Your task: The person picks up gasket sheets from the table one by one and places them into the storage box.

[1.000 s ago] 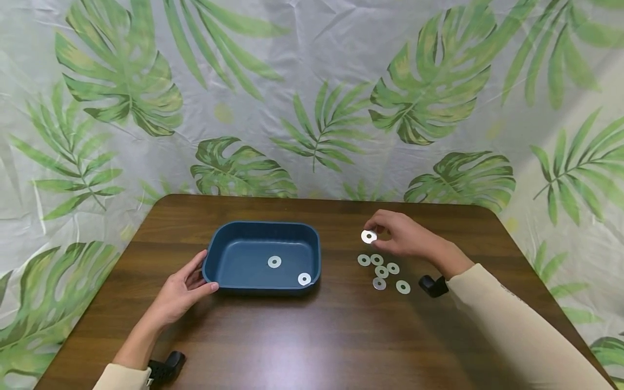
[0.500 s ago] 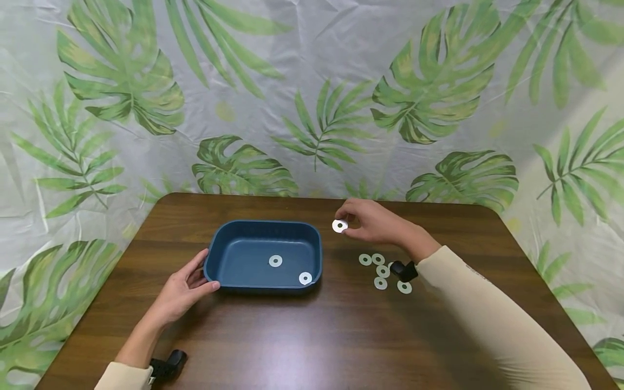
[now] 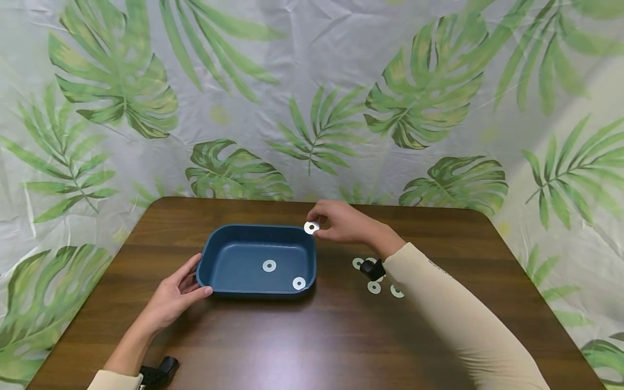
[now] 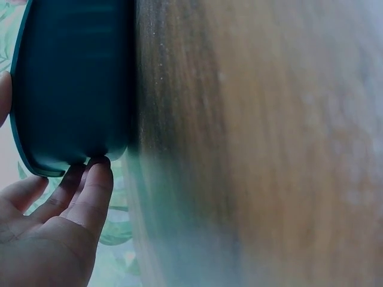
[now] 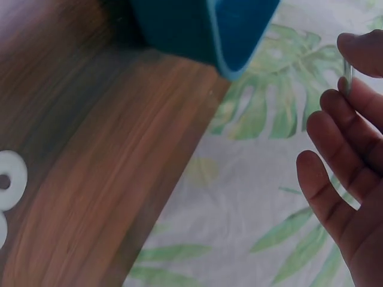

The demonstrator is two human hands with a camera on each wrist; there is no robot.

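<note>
A blue rectangular tub (image 3: 234, 279) stands on the table, with two washers on its floor, one near the middle (image 3: 265, 268) and one in the front right corner (image 3: 295, 286). My left hand (image 3: 168, 302) holds the tub's left end, thumb at the front corner and fingertips against the outer wall in the left wrist view. Between thumb and forefinger, my right hand (image 3: 343, 223) pinches another flat washer (image 3: 307, 230) over the tub's back right corner. That washer (image 5: 348, 75) appears edge-on in the right wrist view; the other fingers are loosely extended.
Several loose washers (image 3: 370, 290) lie on the wooden table (image 3: 273, 346) right of the tub, partly hidden by the right forearm and its black wrist camera (image 3: 372, 269). A leaf-patterned cloth (image 3: 341, 124) hangs behind the table's far edge.
My right hand has carried the pinched washer leftward from above the loose washers to the tub's back right corner. The left hand keeps its place on the tub.
</note>
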